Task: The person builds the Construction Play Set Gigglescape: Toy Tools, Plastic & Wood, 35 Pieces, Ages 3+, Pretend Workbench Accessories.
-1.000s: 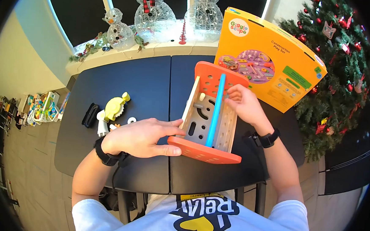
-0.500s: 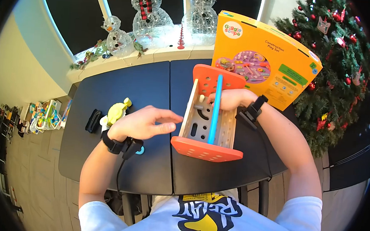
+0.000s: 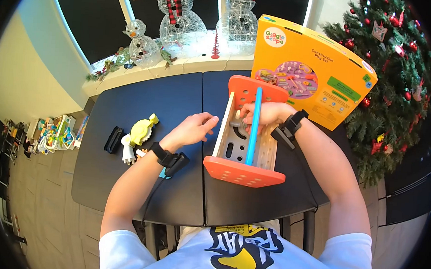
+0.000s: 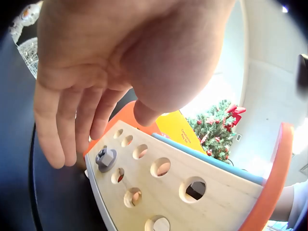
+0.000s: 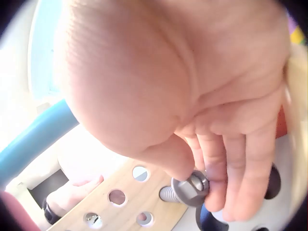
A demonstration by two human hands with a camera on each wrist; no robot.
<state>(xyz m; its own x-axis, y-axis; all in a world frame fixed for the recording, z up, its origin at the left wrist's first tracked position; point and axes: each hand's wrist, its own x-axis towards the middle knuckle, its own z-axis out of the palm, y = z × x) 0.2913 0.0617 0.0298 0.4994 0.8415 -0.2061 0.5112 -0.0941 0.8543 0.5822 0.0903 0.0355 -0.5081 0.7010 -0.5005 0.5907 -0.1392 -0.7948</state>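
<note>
A toy toolbox with red-orange end panels (image 3: 244, 173), perforated wooden sides (image 4: 144, 168) and a blue bar (image 3: 254, 129) stands on the table. My right hand (image 3: 268, 114) reaches inside it under the bar; in the right wrist view its thumb and finger pinch the head of a grey bolt (image 5: 191, 188), whose threaded shaft points toward a wooden side. My left hand (image 3: 194, 129) hovers just outside the left side, fingers loosely bent and holding nothing. In the left wrist view a grey piece (image 4: 105, 159) sits on the outer face of that side, close to the fingertips.
Left on the black table (image 3: 178, 93) lie a yellow-green toy (image 3: 140, 131), a white piece (image 3: 128, 150) and a black case (image 3: 113, 139). An orange box (image 3: 313, 71) stands behind the toolbox, beside a decorated tree (image 3: 396, 91). Lit snowmen (image 3: 182, 26) line the window ledge.
My right hand went from the toolbox's right side to its inside, under the bar. My left hand let go of the near left corner and moved farther back along the left side.
</note>
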